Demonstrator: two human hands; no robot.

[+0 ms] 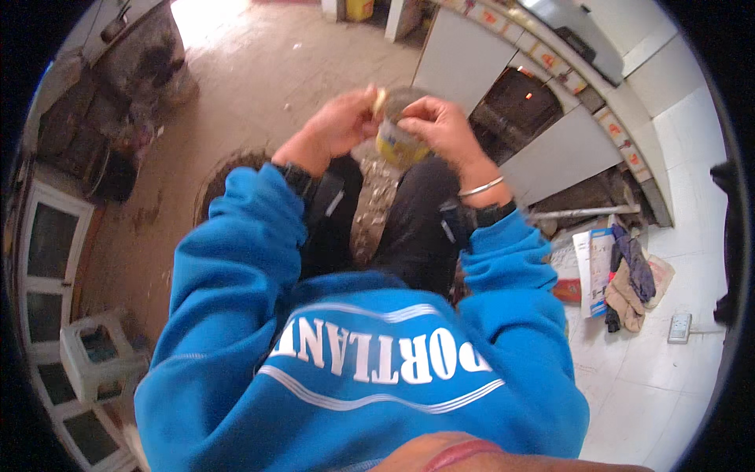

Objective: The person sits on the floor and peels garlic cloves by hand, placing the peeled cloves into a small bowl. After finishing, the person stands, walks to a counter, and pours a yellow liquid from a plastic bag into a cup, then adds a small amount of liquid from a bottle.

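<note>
Out in front of my knees, my left hand (342,124) has its fingers closed on a small pale-yellow piece (380,101), partly hidden and too blurred to name. Close to its right, my right hand (439,127) has thumb and fingertips brought together. Whether anything thin is pinched there, I cannot tell. Behind these fingertips shows a rounded grey-brown thing (407,94), its kind unclear. Just beneath both hands is a yellow-and-clear container (401,147), blurred and partly covered by the right hand and knee. Pale scraps (374,200) lie scattered between my legs.
A tiled counter with white cabinet doors (457,56) runs along the right. Beside it, cloths (631,289) and a blue-and-white box (596,274) sit near a power strip (680,328). At left are a plastic stool (97,354) and a white framed door (50,242).
</note>
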